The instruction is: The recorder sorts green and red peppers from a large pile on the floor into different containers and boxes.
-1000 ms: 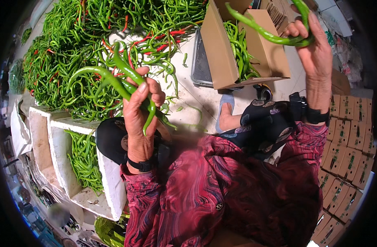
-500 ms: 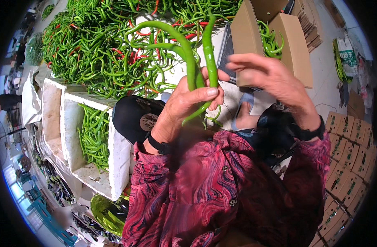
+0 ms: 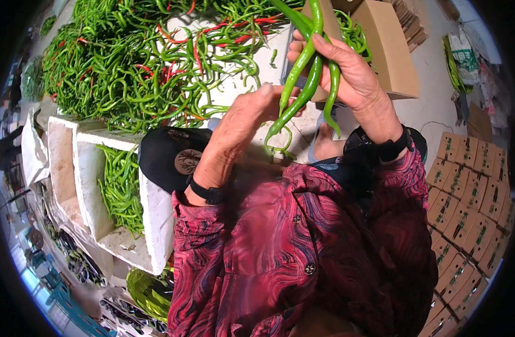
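Observation:
Several long green chili peppers (image 3: 310,85) are gripped in my right hand (image 3: 356,76), its thumb pressed over them. Their tips hang down and fan apart. Just left of them is my left hand (image 3: 240,117), thumb raised clear of the peppers and fingers reaching out behind their lower ends. Those fingertips are partly hidden, so whether they touch the peppers does not show. Beyond my hands spreads a big heap of green chili peppers (image 3: 117,78) with some red ones (image 3: 197,53) among them.
An open cardboard box (image 3: 389,50) with green peppers inside stands at the far right. White foam boxes (image 3: 156,224) are on the left, one holding green peppers (image 3: 122,191). Stacked cartons (image 3: 465,196) fill the right side. A green bag (image 3: 148,295) lies at lower left.
The peppers have passed from my left hand to my right, which has closed on them and moved up and away. My left hand has loosened. The view has shifted slightly.

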Motion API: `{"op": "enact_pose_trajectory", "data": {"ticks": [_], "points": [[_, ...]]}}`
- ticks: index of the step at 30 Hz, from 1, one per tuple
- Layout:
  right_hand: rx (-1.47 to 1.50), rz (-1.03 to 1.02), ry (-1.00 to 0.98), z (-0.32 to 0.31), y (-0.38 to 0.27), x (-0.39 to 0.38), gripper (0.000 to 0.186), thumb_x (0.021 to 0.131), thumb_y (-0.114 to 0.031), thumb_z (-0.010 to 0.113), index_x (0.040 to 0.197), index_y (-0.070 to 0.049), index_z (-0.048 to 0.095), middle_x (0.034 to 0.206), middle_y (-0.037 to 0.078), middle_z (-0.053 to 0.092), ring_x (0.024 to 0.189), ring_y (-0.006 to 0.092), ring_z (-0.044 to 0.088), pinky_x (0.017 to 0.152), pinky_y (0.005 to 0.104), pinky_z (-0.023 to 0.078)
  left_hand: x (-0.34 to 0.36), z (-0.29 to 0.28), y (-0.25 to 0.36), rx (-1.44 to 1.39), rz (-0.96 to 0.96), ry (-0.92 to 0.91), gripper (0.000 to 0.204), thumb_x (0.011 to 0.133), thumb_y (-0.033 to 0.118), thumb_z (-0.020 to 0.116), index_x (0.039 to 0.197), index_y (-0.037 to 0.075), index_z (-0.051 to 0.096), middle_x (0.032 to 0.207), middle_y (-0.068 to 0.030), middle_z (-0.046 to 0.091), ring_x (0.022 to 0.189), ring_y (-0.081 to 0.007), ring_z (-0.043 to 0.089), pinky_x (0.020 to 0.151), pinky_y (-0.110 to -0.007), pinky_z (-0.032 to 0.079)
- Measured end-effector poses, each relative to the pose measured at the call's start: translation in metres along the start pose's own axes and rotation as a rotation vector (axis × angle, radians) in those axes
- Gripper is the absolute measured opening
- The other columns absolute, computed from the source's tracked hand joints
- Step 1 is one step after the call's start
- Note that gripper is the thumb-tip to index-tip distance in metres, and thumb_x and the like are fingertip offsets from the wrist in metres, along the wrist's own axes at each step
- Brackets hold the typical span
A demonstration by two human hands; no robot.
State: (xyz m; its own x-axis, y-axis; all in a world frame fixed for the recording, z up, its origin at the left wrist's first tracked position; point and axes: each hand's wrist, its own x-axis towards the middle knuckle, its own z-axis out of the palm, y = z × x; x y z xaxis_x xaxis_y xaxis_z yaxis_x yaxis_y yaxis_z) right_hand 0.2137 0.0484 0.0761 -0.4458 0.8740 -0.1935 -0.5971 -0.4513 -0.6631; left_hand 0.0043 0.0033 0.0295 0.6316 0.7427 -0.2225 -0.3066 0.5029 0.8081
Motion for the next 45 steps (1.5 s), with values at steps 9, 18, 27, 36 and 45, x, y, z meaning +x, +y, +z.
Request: {"op": "enact_pose_trajectory", "data": {"ticks": [9,18,27,36,45], "points": [[-0.218,-0.231,0.139,-0.003,-0.086,-0.038,0.032,0.092,-0.02,0.058,0.113,0.004,0.051,0.088,0.013,0.064,0.088,0.0232,0.065,0.079,0.0334,0.055,-0.002,0.014,0.012,0.328,0.084,-0.033,0.049,0.092,0.029,0.057,0.126,-0.005,0.049,0.102,-0.0106,0.065,0.086,-0.0141,0.055,0.082,-0.029,0.044],[-0.569,-0.356,0.511,-0.042,-0.203,-0.049,0.016,0.091,-0.007,0.054,0.104,0.001,0.052,0.079,0.01,0.064,0.067,0.0199,0.067,0.059,0.0322,0.06,0.004,0.022,0.012,0.263,-0.004,0.121,0.038,0.091,0.021,0.059,0.122,0.0,0.054,0.101,-0.0088,0.065,0.095,-0.0153,0.06,0.087,-0.029,0.046],[-1.801,0.141,0.775,-0.223,-0.172,0.016,0.058,0.08,-0.033,0.069,0.124,0.0,0.049,0.115,0.024,0.058,0.111,0.034,0.056,0.094,0.0409,0.044,0.012,0.035,0.023,0.245,-0.066,0.215,0.032,0.09,0.013,0.058,0.119,-0.001,0.056,0.097,-0.0069,0.064,0.091,-0.0141,0.06,0.081,-0.026,0.047],[-2.171,0.328,0.236,-0.168,-0.113,0.001,0.048,0.074,-0.038,0.074,0.105,-0.003,0.063,0.081,0.018,0.065,0.081,0.032,0.064,0.075,0.0402,0.05,-0.039,0.036,0.084,0.309,0.223,0.385,0.041,0.084,0.025,0.061,0.109,-0.006,0.057,0.081,-0.0115,0.062,0.072,-0.0172,0.058,0.072,-0.029,0.046],[-1.797,0.821,0.03,-0.148,-0.102,0.001,0.027,0.074,-0.025,0.073,0.067,-0.001,0.06,0.058,0.007,0.056,0.056,0.0178,0.054,0.055,0.0343,0.046,-0.068,-0.061,0.086,0.221,0.188,0.604,0.032,0.091,0.016,0.056,0.116,-0.004,0.053,0.086,-0.0063,0.058,0.079,-0.0146,0.054,0.073,-0.026,0.043]]}}
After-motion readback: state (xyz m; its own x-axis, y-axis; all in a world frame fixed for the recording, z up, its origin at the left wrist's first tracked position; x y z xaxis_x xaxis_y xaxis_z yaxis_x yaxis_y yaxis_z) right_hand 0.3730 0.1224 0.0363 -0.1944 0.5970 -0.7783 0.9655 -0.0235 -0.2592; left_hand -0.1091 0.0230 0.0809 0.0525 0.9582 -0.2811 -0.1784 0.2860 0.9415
